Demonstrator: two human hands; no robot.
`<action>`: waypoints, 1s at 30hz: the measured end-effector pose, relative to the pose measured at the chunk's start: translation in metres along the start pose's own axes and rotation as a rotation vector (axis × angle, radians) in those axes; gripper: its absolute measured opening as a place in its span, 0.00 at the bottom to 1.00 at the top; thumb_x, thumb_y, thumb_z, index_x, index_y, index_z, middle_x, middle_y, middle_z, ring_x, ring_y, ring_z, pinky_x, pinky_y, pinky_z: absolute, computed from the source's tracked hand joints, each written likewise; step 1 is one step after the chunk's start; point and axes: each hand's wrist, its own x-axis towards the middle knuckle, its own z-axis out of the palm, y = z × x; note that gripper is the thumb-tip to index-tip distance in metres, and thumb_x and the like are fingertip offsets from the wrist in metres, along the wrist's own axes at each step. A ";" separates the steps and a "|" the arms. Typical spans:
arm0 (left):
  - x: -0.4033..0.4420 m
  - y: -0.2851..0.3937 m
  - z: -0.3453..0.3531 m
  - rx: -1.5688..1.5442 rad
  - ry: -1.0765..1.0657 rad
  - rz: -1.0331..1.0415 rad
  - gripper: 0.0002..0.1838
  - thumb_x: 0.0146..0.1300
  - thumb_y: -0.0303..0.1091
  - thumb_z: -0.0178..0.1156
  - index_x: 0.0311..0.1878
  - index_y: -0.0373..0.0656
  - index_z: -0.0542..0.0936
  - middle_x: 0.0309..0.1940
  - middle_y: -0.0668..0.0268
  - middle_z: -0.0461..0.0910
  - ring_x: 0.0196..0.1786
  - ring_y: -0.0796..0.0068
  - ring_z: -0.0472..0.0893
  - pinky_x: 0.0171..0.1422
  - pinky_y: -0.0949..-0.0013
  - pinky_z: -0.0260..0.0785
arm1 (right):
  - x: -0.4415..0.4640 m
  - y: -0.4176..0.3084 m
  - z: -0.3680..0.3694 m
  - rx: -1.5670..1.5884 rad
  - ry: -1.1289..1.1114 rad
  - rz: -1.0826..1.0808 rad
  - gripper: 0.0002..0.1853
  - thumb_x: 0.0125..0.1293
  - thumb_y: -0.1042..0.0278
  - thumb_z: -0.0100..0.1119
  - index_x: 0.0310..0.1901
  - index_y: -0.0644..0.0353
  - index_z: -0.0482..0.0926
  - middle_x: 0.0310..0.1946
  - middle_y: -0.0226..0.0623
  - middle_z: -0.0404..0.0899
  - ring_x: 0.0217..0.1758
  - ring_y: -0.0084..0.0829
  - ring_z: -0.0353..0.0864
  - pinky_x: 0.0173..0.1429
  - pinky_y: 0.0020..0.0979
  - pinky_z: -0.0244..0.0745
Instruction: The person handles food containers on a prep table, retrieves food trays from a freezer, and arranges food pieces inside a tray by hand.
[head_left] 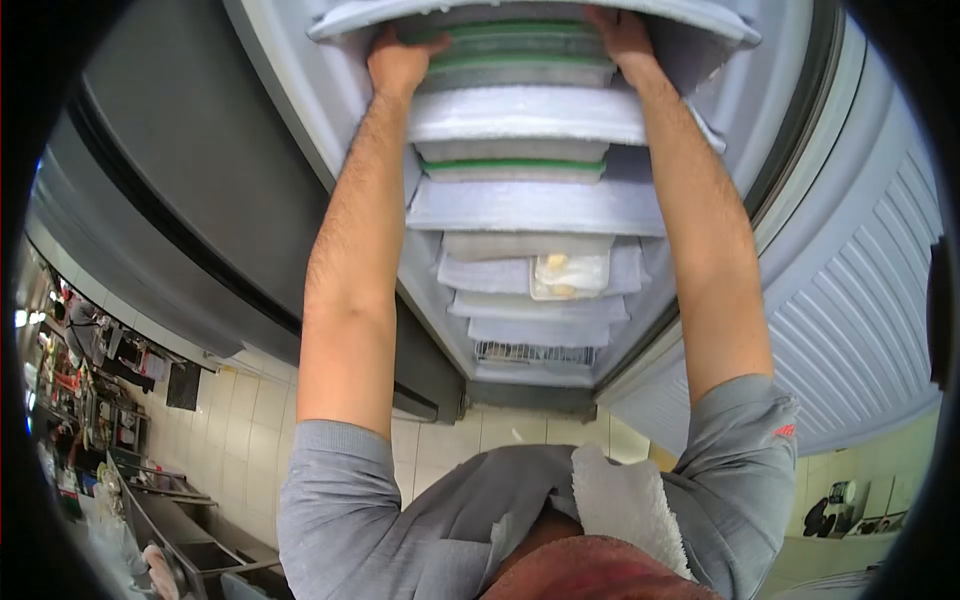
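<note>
On an upper shelf of the open freezer, two stacked clear containers with green lids [525, 72] sit between my hands. At their left end is my left hand [399, 62], its thumb laid over the front corner and its other fingers along the side, partly hidden. My right hand [624, 45] grips the right end of the upper container [530, 40], with its fingertips in shadow. Both arms reach up, one on each side of the shelves.
Frosted shelves [530, 115] fill the freezer. Lower down are another green-lidded container [515, 170] and a clear box with pale pieces [570, 275]. The ribbed door [850, 300] stands open at right; a dark closed door [190, 150] is at left. Racks [170, 510] stand at lower left.
</note>
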 end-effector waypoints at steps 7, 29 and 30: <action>0.016 0.003 0.001 -0.542 -0.107 -0.189 0.28 0.51 0.27 0.66 0.57 0.34 0.69 0.42 0.56 0.78 0.30 0.69 0.76 0.26 0.69 0.69 | -0.009 -0.019 -0.032 0.311 -0.090 0.186 0.33 0.68 0.51 0.49 0.66 0.68 0.59 0.67 0.57 0.58 0.72 0.47 0.55 0.70 0.39 0.55; -0.072 0.057 -0.072 -1.016 0.084 -0.322 0.33 0.63 0.54 0.58 0.59 0.37 0.65 0.58 0.52 0.66 0.50 0.65 0.76 0.48 0.60 0.72 | -0.094 -0.119 -0.146 1.249 0.005 0.300 0.21 0.65 0.56 0.57 0.52 0.62 0.67 0.51 0.39 0.69 0.52 0.41 0.74 0.47 0.45 0.79; -0.060 0.047 -0.067 -0.920 0.173 -0.437 0.31 0.64 0.53 0.57 0.59 0.38 0.64 0.60 0.53 0.64 0.51 0.65 0.75 0.49 0.60 0.71 | -0.088 -0.113 -0.138 1.201 -0.007 0.291 0.23 0.63 0.55 0.60 0.53 0.61 0.67 0.52 0.39 0.69 0.52 0.39 0.74 0.47 0.44 0.79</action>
